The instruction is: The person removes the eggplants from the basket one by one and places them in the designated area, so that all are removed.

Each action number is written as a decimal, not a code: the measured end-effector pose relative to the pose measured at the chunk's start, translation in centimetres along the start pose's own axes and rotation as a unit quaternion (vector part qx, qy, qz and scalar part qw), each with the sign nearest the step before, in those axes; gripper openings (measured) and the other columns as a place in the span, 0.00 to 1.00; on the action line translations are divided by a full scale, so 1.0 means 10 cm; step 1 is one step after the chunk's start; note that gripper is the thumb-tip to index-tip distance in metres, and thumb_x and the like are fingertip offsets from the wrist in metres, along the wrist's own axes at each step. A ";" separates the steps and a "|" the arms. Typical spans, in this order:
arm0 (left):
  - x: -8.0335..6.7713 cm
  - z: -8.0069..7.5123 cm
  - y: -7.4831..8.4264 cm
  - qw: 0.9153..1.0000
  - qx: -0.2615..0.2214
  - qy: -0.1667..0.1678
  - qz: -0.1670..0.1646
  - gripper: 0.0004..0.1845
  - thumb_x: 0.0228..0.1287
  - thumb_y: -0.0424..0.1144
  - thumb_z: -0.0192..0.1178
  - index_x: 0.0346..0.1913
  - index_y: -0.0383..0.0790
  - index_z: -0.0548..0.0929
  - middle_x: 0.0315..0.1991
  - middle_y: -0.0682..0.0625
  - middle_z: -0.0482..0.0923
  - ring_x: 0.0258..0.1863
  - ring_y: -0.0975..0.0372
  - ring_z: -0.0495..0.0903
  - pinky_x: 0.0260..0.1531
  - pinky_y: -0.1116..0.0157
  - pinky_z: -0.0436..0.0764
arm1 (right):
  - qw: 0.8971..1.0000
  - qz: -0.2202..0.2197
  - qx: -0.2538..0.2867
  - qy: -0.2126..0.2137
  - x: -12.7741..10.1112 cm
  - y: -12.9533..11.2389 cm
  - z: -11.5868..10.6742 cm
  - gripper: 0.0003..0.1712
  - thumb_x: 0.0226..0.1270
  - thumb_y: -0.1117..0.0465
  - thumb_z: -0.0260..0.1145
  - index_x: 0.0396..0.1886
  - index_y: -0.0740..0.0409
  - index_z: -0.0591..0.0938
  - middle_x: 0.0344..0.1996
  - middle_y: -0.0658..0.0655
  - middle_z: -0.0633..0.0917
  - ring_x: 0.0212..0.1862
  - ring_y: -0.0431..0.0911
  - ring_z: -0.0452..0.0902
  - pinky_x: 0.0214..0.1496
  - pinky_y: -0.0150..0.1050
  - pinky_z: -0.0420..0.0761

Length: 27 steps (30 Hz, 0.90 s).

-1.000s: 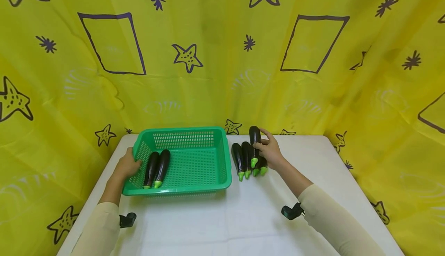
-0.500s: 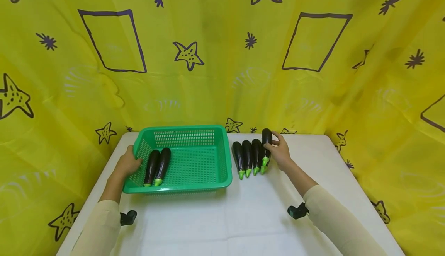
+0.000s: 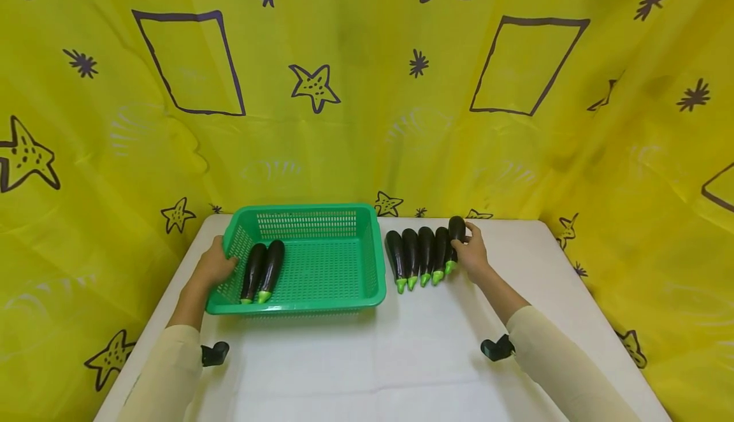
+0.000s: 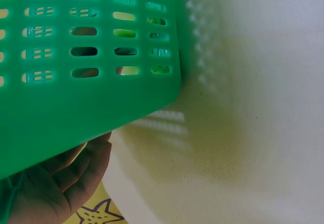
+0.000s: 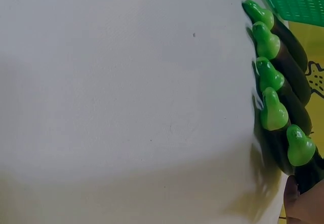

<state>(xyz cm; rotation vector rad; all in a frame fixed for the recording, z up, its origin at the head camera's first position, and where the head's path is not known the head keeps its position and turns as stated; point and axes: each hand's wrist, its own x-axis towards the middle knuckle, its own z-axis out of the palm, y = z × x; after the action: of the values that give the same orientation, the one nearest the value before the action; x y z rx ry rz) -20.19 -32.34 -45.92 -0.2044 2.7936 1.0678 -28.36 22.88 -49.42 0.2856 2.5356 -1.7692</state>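
Note:
My left hand [image 3: 215, 265] grips the left side of a green plastic basket [image 3: 304, 308], thumb over the rim; in the left wrist view its fingers [image 4: 86, 171] curl beneath the basket. Two dark purple eggplants [image 3: 271, 270] lie inside at the left. My right hand [image 3: 473, 255] pinches an eggplant [image 3: 457, 225] at the right end of a row, with its green stem [image 5: 300, 145] toward me. Several other eggplants [image 3: 426, 248] lie side by side to its left, all with stems facing me. The held one overlaps its neighbour in the right wrist view.
A white table [image 3: 367, 371] carries everything, and the basket stands just left of the eggplant row. Yellow patterned curtain [image 3: 367, 129] hangs behind the table and along both sides. A dark mount sits at each wrist.
My right hand has carried its eggplant rightward and down from above the row to the row's right end. My left hand keeps its grip on the basket, which stays in place.

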 end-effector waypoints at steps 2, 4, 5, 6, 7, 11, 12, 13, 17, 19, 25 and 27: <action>0.00 0.00 0.01 1.000 0.001 0.000 -0.002 0.33 0.76 0.31 0.49 0.72 0.16 0.46 0.62 0.14 0.63 0.59 0.26 0.70 0.57 0.31 0.71 | 1.000 0.001 -0.003 -0.004 0.00 0.01 -0.01 0.41 0.80 0.67 0.52 0.85 0.62 0.45 0.68 0.78 0.66 0.62 0.67 0.73 0.44 0.33 0.77; 0.01 0.00 0.01 1.000 0.003 0.001 -0.002 0.33 0.76 0.31 0.49 0.72 0.16 0.46 0.62 0.14 0.63 0.59 0.26 0.70 0.56 0.31 0.71 | 1.000 0.002 -0.008 -0.005 0.00 0.02 -0.02 0.41 0.80 0.67 0.52 0.85 0.63 0.45 0.68 0.79 0.66 0.63 0.67 0.72 0.47 0.36 0.77; 0.01 0.00 0.01 1.000 0.004 0.002 -0.001 0.33 0.76 0.31 0.48 0.72 0.15 0.46 0.62 0.14 0.63 0.58 0.26 0.70 0.56 0.31 0.71 | 1.000 0.003 -0.012 -0.005 -0.01 0.03 -0.03 0.41 0.80 0.67 0.51 0.85 0.64 0.45 0.69 0.79 0.66 0.63 0.67 0.71 0.49 0.38 0.77; 0.01 0.01 0.01 1.000 0.003 0.001 0.000 0.33 0.76 0.31 0.48 0.72 0.15 0.46 0.62 0.14 0.63 0.58 0.26 0.70 0.56 0.31 0.71 | 1.000 0.004 -0.015 -0.004 -0.01 0.04 -0.04 0.41 0.80 0.67 0.51 0.85 0.65 0.45 0.69 0.79 0.66 0.63 0.67 0.71 0.51 0.40 0.77; 0.01 0.01 0.01 1.000 0.003 0.001 0.001 0.33 0.76 0.31 0.49 0.71 0.15 0.47 0.62 0.14 0.63 0.58 0.26 0.70 0.56 0.31 0.71 | 1.000 0.006 -0.019 -0.003 -0.01 0.05 -0.04 0.41 0.79 0.67 0.51 0.84 0.66 0.45 0.68 0.80 0.66 0.64 0.67 0.70 0.54 0.42 0.77; 0.00 0.00 0.02 1.000 0.000 0.000 0.003 0.32 0.76 0.31 0.49 0.71 0.16 0.47 0.61 0.14 0.63 0.57 0.26 0.71 0.55 0.32 0.72 | 1.000 0.012 -0.029 0.002 -0.01 0.10 -0.05 0.41 0.77 0.68 0.49 0.83 0.70 0.45 0.68 0.82 0.67 0.65 0.69 0.70 0.60 0.49 0.75; 0.00 0.00 0.03 1.000 0.000 0.000 0.004 0.32 0.76 0.32 0.49 0.71 0.15 0.47 0.61 0.14 0.64 0.57 0.26 0.71 0.55 0.32 0.72 | 0.999 0.013 -0.032 0.004 -0.01 0.12 -0.05 0.41 0.77 0.68 0.49 0.83 0.70 0.46 0.67 0.82 0.67 0.65 0.69 0.70 0.61 0.50 0.75; 0.00 -0.01 0.03 1.000 -0.001 0.000 0.004 0.32 0.76 0.32 0.49 0.71 0.16 0.47 0.61 0.15 0.64 0.57 0.26 0.71 0.55 0.32 0.72 | 0.999 0.014 -0.036 0.006 -0.01 0.13 -0.05 0.41 0.76 0.67 0.50 0.83 0.71 0.46 0.67 0.82 0.68 0.65 0.69 0.70 0.62 0.50 0.75; 0.00 0.00 0.01 1.000 -0.004 0.000 0.005 0.32 0.75 0.32 0.49 0.71 0.16 0.48 0.61 0.15 0.64 0.56 0.26 0.71 0.54 0.32 0.72 | 0.998 0.018 -0.054 0.008 0.00 0.18 -0.06 0.41 0.74 0.66 0.51 0.82 0.73 0.48 0.66 0.82 0.69 0.64 0.68 0.71 0.61 0.50 0.75; 0.00 0.01 0.00 1.000 -0.005 0.007 0.006 0.33 0.74 0.32 0.49 0.71 0.16 0.49 0.60 0.15 0.65 0.56 0.26 0.72 0.54 0.32 0.73 | 0.998 0.019 -0.065 0.007 0.01 0.20 -0.06 0.42 0.73 0.64 0.52 0.81 0.74 0.49 0.65 0.82 0.71 0.63 0.68 0.72 0.61 0.50 0.75; 0.01 0.01 -0.02 1.000 -0.002 0.005 0.003 0.34 0.74 0.33 0.49 0.71 0.15 0.48 0.61 0.14 0.63 0.57 0.25 0.71 0.54 0.31 0.72 | 0.995 0.008 -0.103 0.009 0.02 0.21 -0.08 0.40 0.71 0.63 0.54 0.79 0.77 0.55 0.63 0.82 0.73 0.63 0.69 0.72 0.64 0.54 0.74; 0.01 0.01 -0.01 1.000 0.000 -0.002 0.001 0.34 0.75 0.33 0.48 0.72 0.15 0.46 0.62 0.14 0.62 0.58 0.25 0.70 0.55 0.31 0.71 | 0.994 0.007 -0.111 0.010 0.02 0.22 -0.08 0.40 0.70 0.64 0.54 0.78 0.78 0.56 0.63 0.83 0.73 0.64 0.69 0.72 0.66 0.56 0.73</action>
<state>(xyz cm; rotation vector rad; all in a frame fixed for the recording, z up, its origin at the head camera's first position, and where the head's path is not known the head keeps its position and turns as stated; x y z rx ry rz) -20.24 -32.39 -46.10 -0.2007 2.7905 1.0686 -28.09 24.41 -51.18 0.3102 2.7047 -1.4670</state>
